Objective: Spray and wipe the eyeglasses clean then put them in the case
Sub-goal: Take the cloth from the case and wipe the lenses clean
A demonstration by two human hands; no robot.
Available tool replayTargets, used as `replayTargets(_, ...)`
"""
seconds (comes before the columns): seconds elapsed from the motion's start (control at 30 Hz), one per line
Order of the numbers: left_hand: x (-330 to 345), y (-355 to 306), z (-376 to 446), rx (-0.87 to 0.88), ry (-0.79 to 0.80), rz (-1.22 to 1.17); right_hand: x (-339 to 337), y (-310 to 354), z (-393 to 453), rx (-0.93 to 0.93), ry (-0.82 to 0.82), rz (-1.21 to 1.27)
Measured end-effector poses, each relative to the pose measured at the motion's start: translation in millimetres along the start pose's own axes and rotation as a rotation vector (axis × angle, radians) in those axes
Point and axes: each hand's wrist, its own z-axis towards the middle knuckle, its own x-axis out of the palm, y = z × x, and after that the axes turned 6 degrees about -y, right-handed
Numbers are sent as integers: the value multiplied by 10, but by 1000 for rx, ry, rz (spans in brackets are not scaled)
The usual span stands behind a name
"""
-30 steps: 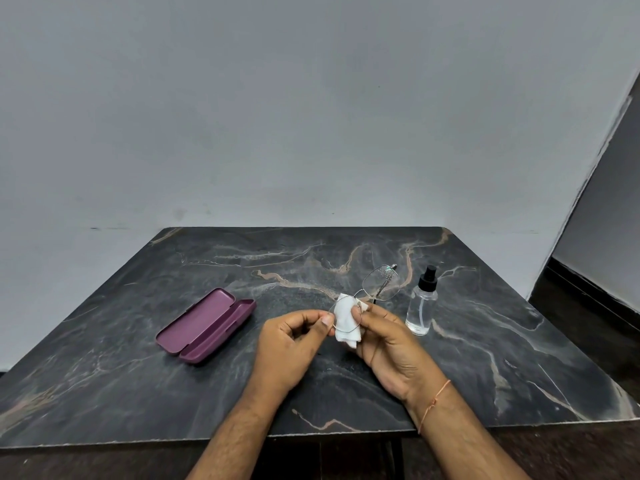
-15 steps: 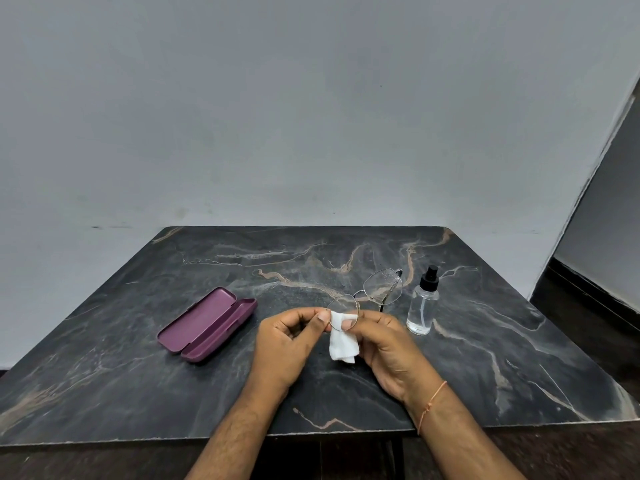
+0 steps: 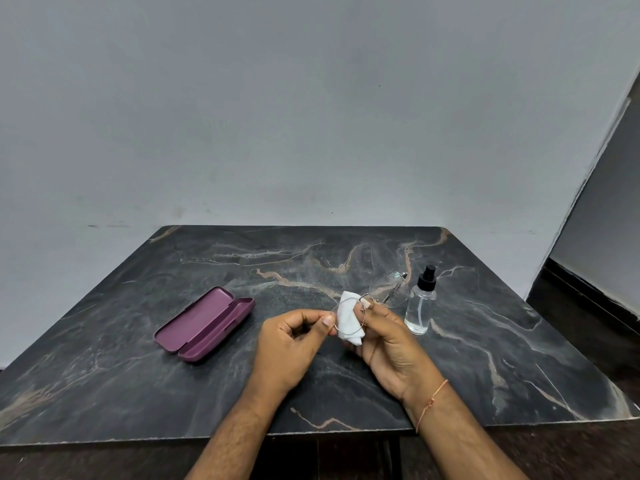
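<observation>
eyeglasses (image 3: pixel 388 289): thin wire frame, clear lenses, held up off the surface just left of the spray bottle; far lens free and close beside the bottle's shoulder, near lens backed by the cloth
cloth (image 3: pixel 348 318): white, bunched, pressed against the near lens, just left of the spray bottle; lower end hangs below the frame rim
left hand (image 3: pixel 294 344): left of the spray bottle, fingers curled, thumb and forefinger pinching the outer edge of the near lens rim; other fingers tucked toward the palm
right hand (image 3: pixel 388 344): just below-left of the spray bottle, fingers curled round the cloth from behind, thumb tip on the frame near the bridge; pinches cloth and lens together
right wrist: thin orange thread band (image 3: pixel 431 403) round it
spray bottle (image 3: pixel 420 303): clear body, black pump top, upright on the surface, clear liquid inside; apart from the right hand, level hard to read
case (image 3: pixel 206 323): purple hard case, lying open on the surface well left of the spray bottle, lid flat behind the tray, nothing inside
surface (image 3: pixel 138 375): dark marble look with tan and white veins
wall (image 3: pixel 311 116): plain grey, behind the spray bottle
floor (image 3: pixel 588 323): dark, right of the spray bottle past the surface's edge
</observation>
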Motion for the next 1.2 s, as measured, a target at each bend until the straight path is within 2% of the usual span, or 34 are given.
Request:
replayTargets(0.17,-18,26,6,2,-5,-31,9,-37,-7,-20,4,-142)
replayTargets(0.47,-27,18,2,-16,-25,-69,-11,-39,13,2,13,-232)
replayTargets(0.77,-15,54,30,-85,-52,-111,18,33,-74,-5,97,-107)
replayTargets(1.07,-2,110,64,-129,-53,-118,25,11,-54,-5,46,-120)
replayTargets(1.2,-16,138,74,-170,-3,-131,14,10,-50,-7,37,-127)
